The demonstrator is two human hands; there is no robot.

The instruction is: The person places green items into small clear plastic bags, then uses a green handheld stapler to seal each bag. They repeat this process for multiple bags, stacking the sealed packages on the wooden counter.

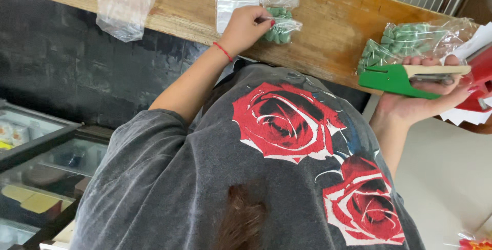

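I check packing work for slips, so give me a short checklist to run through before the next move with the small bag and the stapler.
1. Left hand grips the small bag of green pieces: ok.
2. Bag rests on the wooden counter: ok.
3. Right hand holds the green stapler: ok.
4. Stapler at the bag: not ok, they are apart.
5. Bag mouth closed: cannot tell.
6. Staples loaded: cannot tell.

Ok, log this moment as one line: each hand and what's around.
left hand: pinching small clear bag of green pieces on wooden counter | right hand: holding green stapler | nearby: larger bag of green pieces
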